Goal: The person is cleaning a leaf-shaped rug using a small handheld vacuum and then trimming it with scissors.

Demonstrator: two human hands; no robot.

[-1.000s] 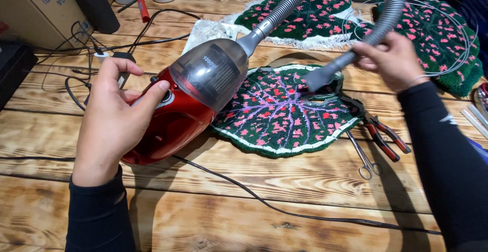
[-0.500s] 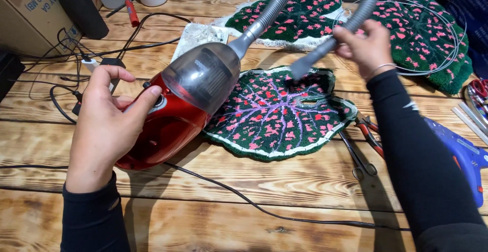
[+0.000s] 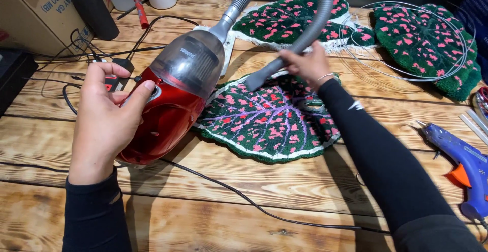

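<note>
Since before, the hose point(image 3: 310, 25) has been moved left over the leaf rug point(image 3: 269, 117) mid-desk point(image 3: 305, 186), gripped by the right hand point(image 3: 305, 65). The vacuum point(image 3: 170, 102) is clasped by the left hand point(image 3: 104, 117); cleaning seems unfinished.

Single head view, steeply downward and close over the wooden table point(image 3: 315, 181).

Left hand point(image 3: 104, 122): bare, no rings or glove visible.
Right hand point(image 3: 305, 65): bare, a thin silvery bangle at the wrist.
Sleeves: long, close-fitting black fabric on both arms, reaching the wrists.
Marking: a small pale mark on the right forearm sleeve.
</note>
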